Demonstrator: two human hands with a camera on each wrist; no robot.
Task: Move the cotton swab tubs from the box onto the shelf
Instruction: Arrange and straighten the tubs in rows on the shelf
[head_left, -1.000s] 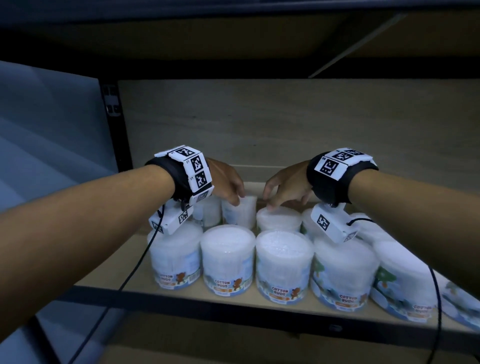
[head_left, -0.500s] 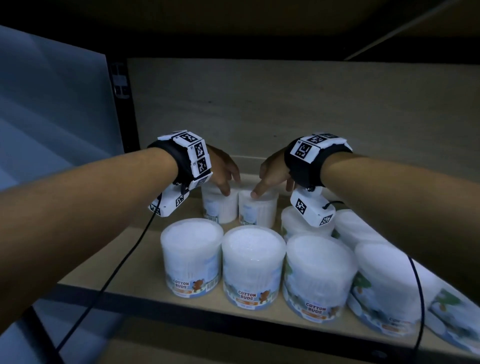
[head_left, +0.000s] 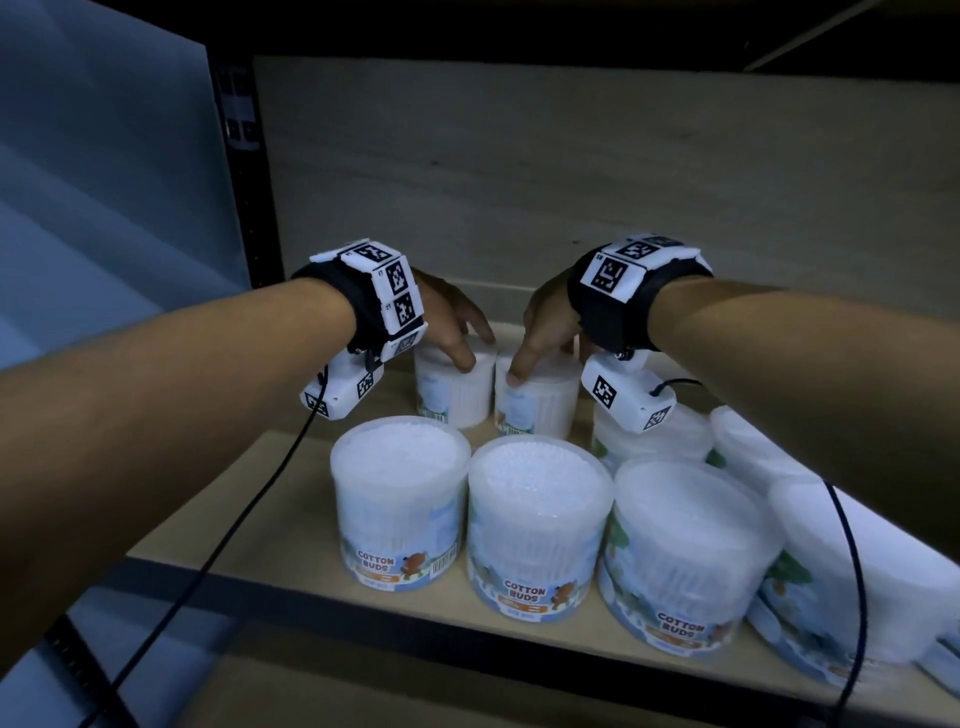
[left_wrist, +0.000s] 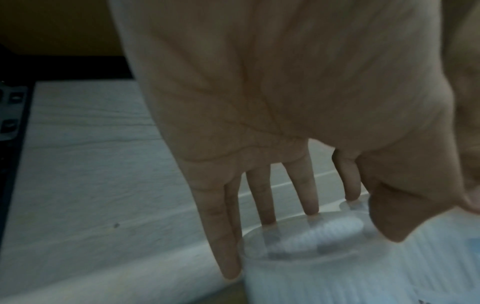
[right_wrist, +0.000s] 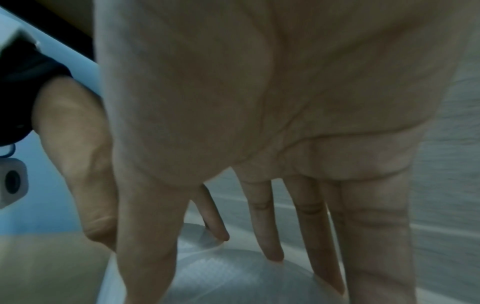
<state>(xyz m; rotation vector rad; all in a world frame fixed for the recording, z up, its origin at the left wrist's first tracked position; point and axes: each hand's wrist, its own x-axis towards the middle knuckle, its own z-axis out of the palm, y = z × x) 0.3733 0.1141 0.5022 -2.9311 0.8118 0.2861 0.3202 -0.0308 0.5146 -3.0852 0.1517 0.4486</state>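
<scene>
Placement step, my call: seat both tubs flat on the shelf (head_left: 291, 467) at 12 o'clock behind the front row (head_left: 540, 514), then lift straight off. My left hand (head_left: 441, 322) clamps the left tub (head_left: 457, 395) from above, thumb at 6 o'clock, fingers on the 12 o'clock rim. My right hand (head_left: 545, 327) clamps the right tub (head_left: 540, 405) likewise, wrists arched.

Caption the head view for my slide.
Left hand and right hand each hold a clear round cotton-swab tub on the wooden shelf.
</scene>
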